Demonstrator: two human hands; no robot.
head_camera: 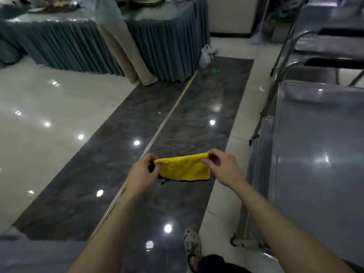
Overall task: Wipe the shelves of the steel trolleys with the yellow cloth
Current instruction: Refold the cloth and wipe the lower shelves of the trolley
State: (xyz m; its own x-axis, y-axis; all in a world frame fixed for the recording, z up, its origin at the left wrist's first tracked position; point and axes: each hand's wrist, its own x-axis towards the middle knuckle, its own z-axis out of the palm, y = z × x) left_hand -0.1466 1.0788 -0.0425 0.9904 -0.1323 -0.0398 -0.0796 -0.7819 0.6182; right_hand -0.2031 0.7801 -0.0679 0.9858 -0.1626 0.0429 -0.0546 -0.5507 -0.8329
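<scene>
Shiny floor under us | steel trolley on our right | left hand and right hand each pinch one end of the yellow cloth, held in the air.

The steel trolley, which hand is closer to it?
Right. The right hand holds the yellow cloth on the side nearest the steel trolley; the left hand holds the far end.

yellow cloth: folded into a flat strip, black-edged, held level in mid-air at both ends, above the dark floor band, at 6 o'clock of centre | steel trolleys: grey shelves, tubular frames, ranged along the right edge from 1 to 4 o'clock, cloth held apart from them
</scene>
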